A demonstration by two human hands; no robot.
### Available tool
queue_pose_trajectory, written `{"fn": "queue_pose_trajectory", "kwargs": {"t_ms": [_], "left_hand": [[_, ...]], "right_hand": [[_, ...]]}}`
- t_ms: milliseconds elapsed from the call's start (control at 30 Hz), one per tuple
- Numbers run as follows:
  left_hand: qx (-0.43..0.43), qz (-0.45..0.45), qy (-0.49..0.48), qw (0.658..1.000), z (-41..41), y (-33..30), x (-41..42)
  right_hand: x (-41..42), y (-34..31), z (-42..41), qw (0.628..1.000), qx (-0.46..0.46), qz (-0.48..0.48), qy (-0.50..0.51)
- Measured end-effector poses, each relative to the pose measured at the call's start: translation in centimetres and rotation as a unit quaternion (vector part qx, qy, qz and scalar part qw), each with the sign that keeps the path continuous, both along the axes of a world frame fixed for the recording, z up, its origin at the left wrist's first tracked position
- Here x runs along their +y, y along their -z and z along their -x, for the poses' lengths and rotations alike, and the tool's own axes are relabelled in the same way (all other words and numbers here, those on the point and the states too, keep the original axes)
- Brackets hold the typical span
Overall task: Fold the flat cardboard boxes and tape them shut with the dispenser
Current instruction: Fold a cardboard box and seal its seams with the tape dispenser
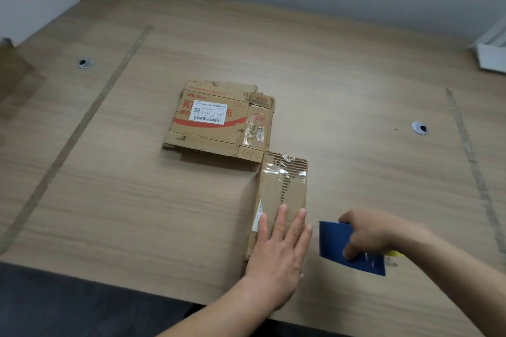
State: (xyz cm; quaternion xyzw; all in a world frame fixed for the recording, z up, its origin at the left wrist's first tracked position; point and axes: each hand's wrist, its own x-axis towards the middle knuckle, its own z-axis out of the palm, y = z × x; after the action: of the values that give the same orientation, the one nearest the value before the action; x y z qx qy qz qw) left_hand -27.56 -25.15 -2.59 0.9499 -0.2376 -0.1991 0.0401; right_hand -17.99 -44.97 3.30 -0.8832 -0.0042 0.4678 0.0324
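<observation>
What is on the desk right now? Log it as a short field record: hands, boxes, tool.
left hand: flat, fingers straight, pressing the near box
right hand: fingers curled around the blue tape dispenser
near box: small flattened cardboard, old clear tape on it, torn top layer
far box: larger flattened cardboard, white shipping label, red print
dispenser position: right of the near box, on the desk
folding: neither box folded up yet

Two flat boxes [219, 117] [282, 194], one dispenser [347, 246], two hands [279, 249] [367, 232]
</observation>
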Motion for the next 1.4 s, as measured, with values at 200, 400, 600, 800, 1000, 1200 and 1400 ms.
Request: {"fn": "queue_pose_trajectory", "kwargs": {"t_ms": [200,400,600,800,1000,1200,1400], "left_hand": [[0.009,0.004,-0.003,1.000,-0.2,-0.2,-0.2],[0.013,-0.002,0.007,1.000,-0.4,-0.4,-0.1],[0.005,0.019,0.005,1.000,-0.3,-0.7,-0.3],[-0.019,0.031,0.000,0.999,-0.2,-0.6,-0.3],[-0.035,0.015,0.003,0.999,-0.1,-0.1,-0.1],[-0.050,0.019,0.011,0.999,0.0,-0.3,-0.2],[-0.023,0.026,0.010,0.999,-0.1,-1.0,-0.1]], "right_hand": [[-2.0,1.4,2.1,0.984,-0.056,-0.100,0.136],[-2.7,2.6,4.1,0.970,-0.046,-0.142,0.190],[-4.9,3.6,5.2,0.912,-0.078,-0.223,0.335],[-6.5,5.3,6.2,0.834,-0.125,-0.235,0.483],[-6.9,7.4,8.4,0.785,-0.132,-0.222,0.563],[-6.2,6.7,10.0,0.750,-0.145,-0.238,0.600],[-5.8,6.3,10.7,0.752,-0.212,-0.246,0.573]]}}
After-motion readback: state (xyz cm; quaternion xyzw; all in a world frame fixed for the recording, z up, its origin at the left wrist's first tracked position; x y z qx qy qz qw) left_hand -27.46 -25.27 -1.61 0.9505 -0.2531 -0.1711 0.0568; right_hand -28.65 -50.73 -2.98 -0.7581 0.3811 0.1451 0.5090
